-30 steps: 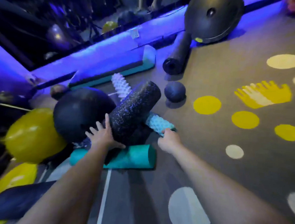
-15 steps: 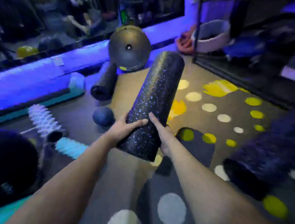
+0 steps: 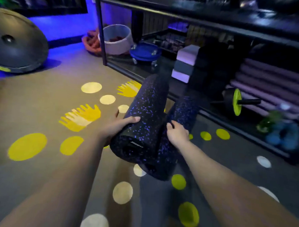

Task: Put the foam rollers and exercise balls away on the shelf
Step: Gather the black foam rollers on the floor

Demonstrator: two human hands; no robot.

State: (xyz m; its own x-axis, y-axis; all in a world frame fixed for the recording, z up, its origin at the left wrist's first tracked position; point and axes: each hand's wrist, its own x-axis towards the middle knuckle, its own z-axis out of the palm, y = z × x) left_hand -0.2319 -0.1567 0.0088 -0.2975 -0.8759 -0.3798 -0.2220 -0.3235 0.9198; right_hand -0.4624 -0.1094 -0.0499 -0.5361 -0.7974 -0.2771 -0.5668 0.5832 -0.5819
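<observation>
A black foam roller with purple specks (image 3: 145, 116) is off the floor, tilted with its far end toward the shelf (image 3: 200, 21). My left hand (image 3: 118, 127) grips it from the left side near its close end. A second speckled black foam roller (image 3: 181, 114) lies right beside it, touching it. My right hand (image 3: 177, 133) curls its fingers over the top of that second roller. The near end of the second roller is partly hidden behind the first. A large black domed ball (image 3: 16, 44) stands on the floor at the far left.
The black metal shelf's bottom level holds a white bucket (image 3: 117, 38), a blue wheeled dolly (image 3: 145, 53), stacked foam blocks (image 3: 185, 63), rolled purple mats (image 3: 273, 79) and a green-and-black wheel (image 3: 235, 101). A shelf post (image 3: 101, 29) stands at its left corner. The floor has yellow spots.
The view has swung right from the floor pile to the shelf. The speckled roller moved with it. My right hand left that roller and now rests on the second roller.
</observation>
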